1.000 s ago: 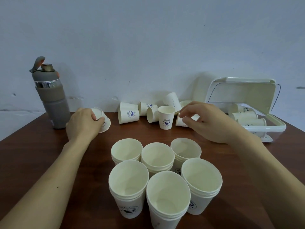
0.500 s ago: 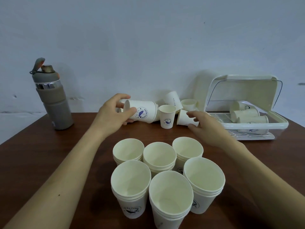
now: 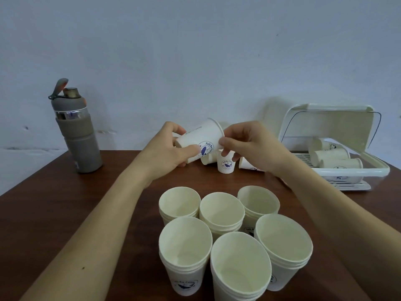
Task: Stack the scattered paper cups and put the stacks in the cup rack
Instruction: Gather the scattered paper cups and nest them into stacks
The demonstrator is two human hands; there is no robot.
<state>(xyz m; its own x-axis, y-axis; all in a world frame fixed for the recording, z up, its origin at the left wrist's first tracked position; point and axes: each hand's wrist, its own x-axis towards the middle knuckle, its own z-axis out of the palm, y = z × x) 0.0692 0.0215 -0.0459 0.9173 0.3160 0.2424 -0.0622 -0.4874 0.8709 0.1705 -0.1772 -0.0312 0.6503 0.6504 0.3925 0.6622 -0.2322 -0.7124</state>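
Note:
My left hand [image 3: 171, 153] grips a white paper cup stack [image 3: 204, 135] with a blue logo, held on its side above the table, mouth toward the right. My right hand [image 3: 249, 142] pinches that stack at its rim. Below the hands a single cup [image 3: 225, 165] stands upright, with loose cups lying beside it [image 3: 247, 165]. Several upright cup stacks [image 3: 221, 213] are grouped at the front of the table. The white cup rack [image 3: 368, 170] stands at the right with its lid [image 3: 332, 124] raised and three cup stacks [image 3: 332, 156] lying inside.
A grey water bottle [image 3: 76, 131] stands at the back left of the brown wooden table [image 3: 54, 213]. A plain wall runs right behind the table's far edge.
My left hand carried the cup stack from the far left to the middle and lifted it. My right hand left the lying cup and came up to the stack's rim.

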